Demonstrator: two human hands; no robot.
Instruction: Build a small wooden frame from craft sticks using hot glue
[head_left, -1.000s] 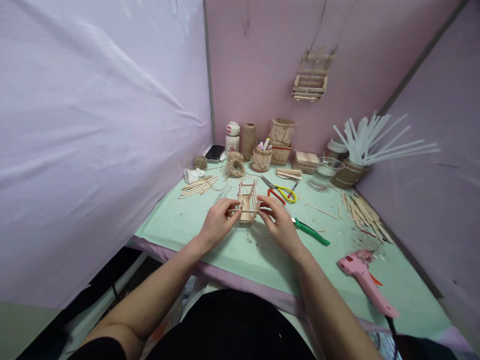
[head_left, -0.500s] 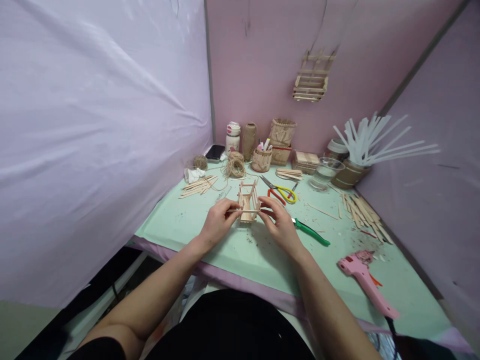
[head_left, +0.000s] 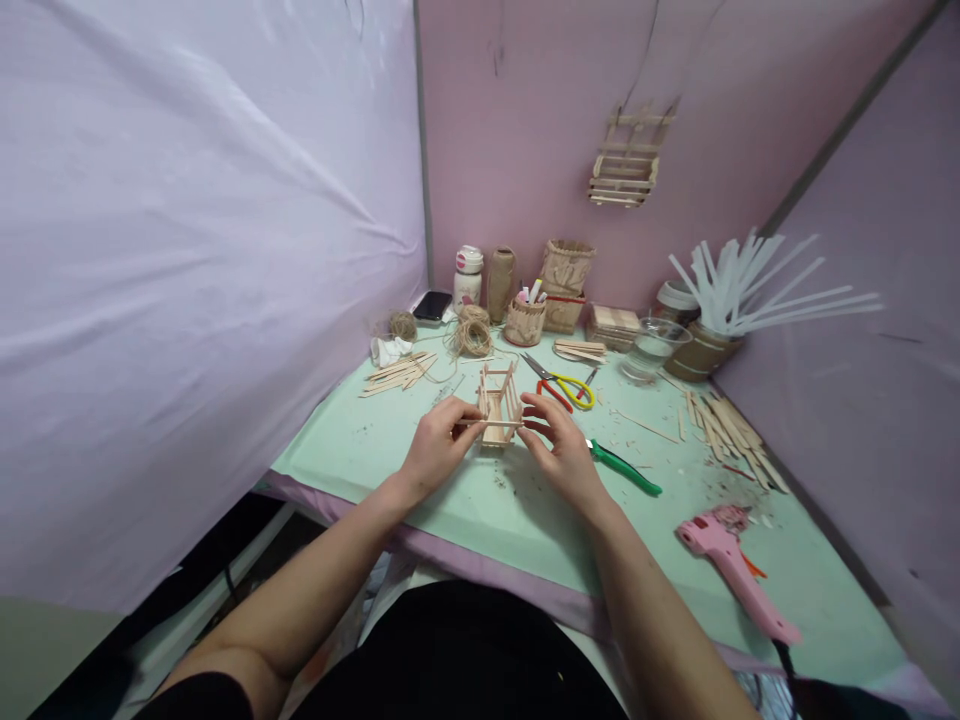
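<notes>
A small open frame built of wooden craft sticks (head_left: 495, 408) stands on the table before me. Across its near end lies a thin craft stick (head_left: 499, 423), roughly level. My left hand (head_left: 442, 440) pinches the stick's left part between thumb and fingers. At the other end my right hand (head_left: 559, 450) has its thumb and fingertips closed around the stick's tip, beside the frame's right wall. The exact contact of the right fingertips is too small to make out.
Green-handled pliers (head_left: 624, 468) and yellow-handled scissors (head_left: 566, 388) lie to the right, past them a pink glue gun (head_left: 735, 570). Loose sticks (head_left: 731, 435) lie at the far right, others (head_left: 397, 373) at left. Twine (head_left: 472, 332), a pen cup (head_left: 525, 322) and a plastic water cup (head_left: 651, 350) stand behind.
The right fingers have loosened slightly and spread a little at the stick's end. The left hand and the frame have hardly moved; the camera view has shifted a little.
</notes>
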